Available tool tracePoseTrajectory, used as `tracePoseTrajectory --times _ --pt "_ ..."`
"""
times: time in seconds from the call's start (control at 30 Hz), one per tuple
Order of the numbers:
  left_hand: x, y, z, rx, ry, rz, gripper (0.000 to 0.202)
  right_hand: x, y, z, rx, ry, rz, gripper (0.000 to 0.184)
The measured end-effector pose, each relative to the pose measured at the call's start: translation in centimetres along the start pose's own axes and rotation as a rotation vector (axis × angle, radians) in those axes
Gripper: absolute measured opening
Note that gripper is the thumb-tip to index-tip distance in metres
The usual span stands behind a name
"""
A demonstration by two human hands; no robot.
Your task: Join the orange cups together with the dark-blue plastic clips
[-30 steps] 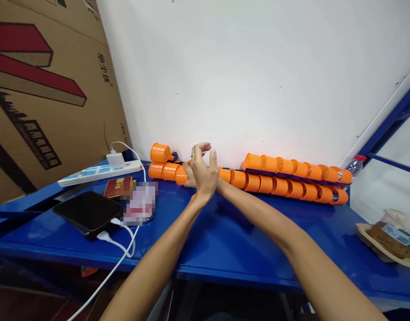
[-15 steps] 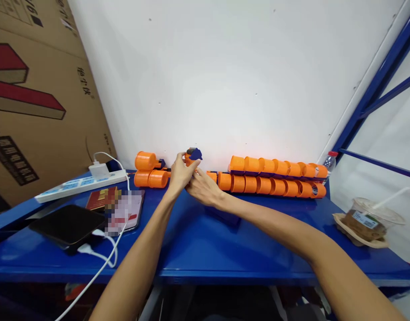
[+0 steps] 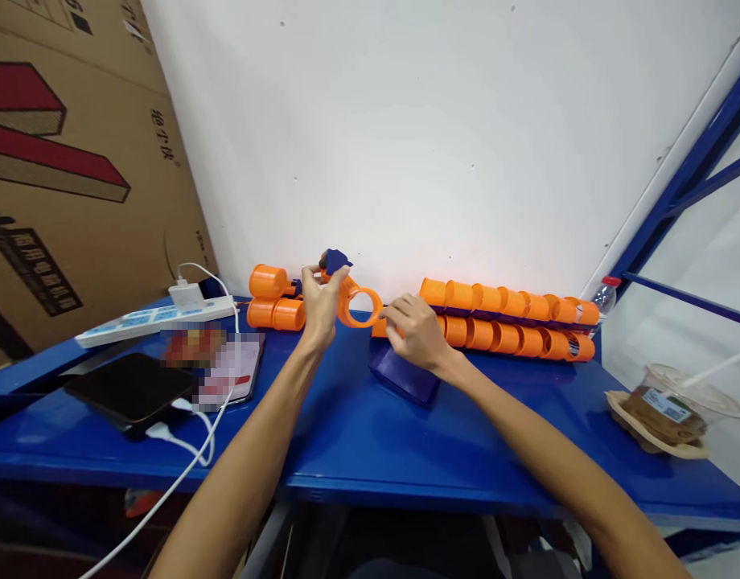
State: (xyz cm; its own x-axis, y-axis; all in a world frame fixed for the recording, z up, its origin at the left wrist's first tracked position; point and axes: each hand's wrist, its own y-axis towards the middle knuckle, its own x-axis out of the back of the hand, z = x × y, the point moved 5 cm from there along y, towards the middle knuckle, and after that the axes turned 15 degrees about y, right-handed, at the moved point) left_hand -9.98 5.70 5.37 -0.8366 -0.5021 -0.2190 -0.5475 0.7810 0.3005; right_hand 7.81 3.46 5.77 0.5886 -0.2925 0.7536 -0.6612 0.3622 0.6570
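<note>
My left hand (image 3: 322, 310) is closed on an orange plastic ring part (image 3: 376, 299), whose round opening faces me. A dark blue piece (image 3: 336, 260) sticks up above my left thumb. To the right, my right hand (image 3: 415, 328) is closed with its fingertips pinched near the ring's right side. Whatever they grip is too small to make out. Just below and between the hands lies a dark blue flat block (image 3: 404, 376). Behind my right hand, two rows of orange cylinders (image 3: 483, 299) run along the wall.
Several orange cylinders (image 3: 267, 281) stand at the left back. A power strip (image 3: 129, 322), black device (image 3: 125, 392), phone (image 3: 249, 362) and white cable (image 3: 182, 492) occupy the left side of the blue table (image 3: 346, 450). A drink cup (image 3: 672, 406) and bottle (image 3: 607, 297) stand right.
My hands have moved apart, the right hand going right and the left slightly left. The ring's opening and the blue block now show between them.
</note>
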Motion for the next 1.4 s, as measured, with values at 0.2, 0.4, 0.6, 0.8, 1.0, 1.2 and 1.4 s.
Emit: tracePoseTrajectory --times 0.2,0.4,0.6,0.8,1.0,1.2,1.4 --pt "-1.2 -0.5 1.3 0.417 -0.25 0.176 0.016 -0.8 -5.0 -4.3 -0.563 0.178 0.44 0.029" --pt "-2.2 -1.5 1.9 0.542 -0.179 0.272 0.034 -1.6 -6.3 -4.5 -0.553 0.299 0.537 0.021" --pt "-3.0 -3.0 1.2 0.591 -0.119 0.467 0.04 1.4 -5.2 -6.0 -0.579 0.519 0.101 0.019" --pt "-4.4 -4.4 1.2 0.507 -0.139 0.574 0.016 2.8 -5.7 -6.1 -0.663 0.234 -0.172 0.013" --pt "-5.1 -4.9 2.3 0.498 -0.079 0.623 0.018 2.5 -6.0 -5.0 -0.686 0.053 -0.094 0.03" --pt "-5.4 -4.8 3.3 0.434 -0.033 0.669 0.025 2.3 -5.9 -4.2 -0.668 -0.054 -0.005 0.034" --pt "-5.5 -4.9 3.5 0.354 0.04 0.632 0.034 1.9 -5.7 -3.2 -0.606 -0.14 0.066 0.038"
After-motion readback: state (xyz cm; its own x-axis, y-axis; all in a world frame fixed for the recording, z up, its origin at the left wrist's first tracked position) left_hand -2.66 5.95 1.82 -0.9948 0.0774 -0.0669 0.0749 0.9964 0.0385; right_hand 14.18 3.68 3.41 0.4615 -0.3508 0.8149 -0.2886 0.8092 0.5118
